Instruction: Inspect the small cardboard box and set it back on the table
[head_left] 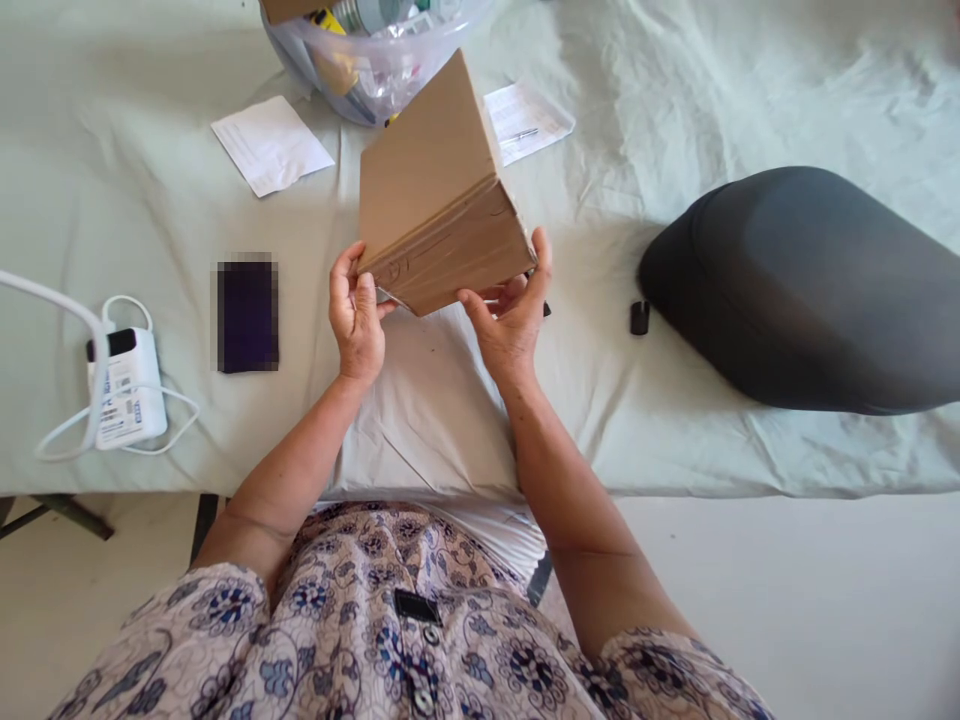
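Both hands [360, 320] [514, 320] grip cardboard box [439, 200], plastic bowl [375, 60] behind

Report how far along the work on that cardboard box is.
Done: nothing shows as finished; the box looks closed, tape across its near face. In hand: the left hand and right hand hold it tilted above the cloth-covered table, fingers at its lower edge. Left: the tape looks unbroken and the box unopened. The tub behind holds other items.
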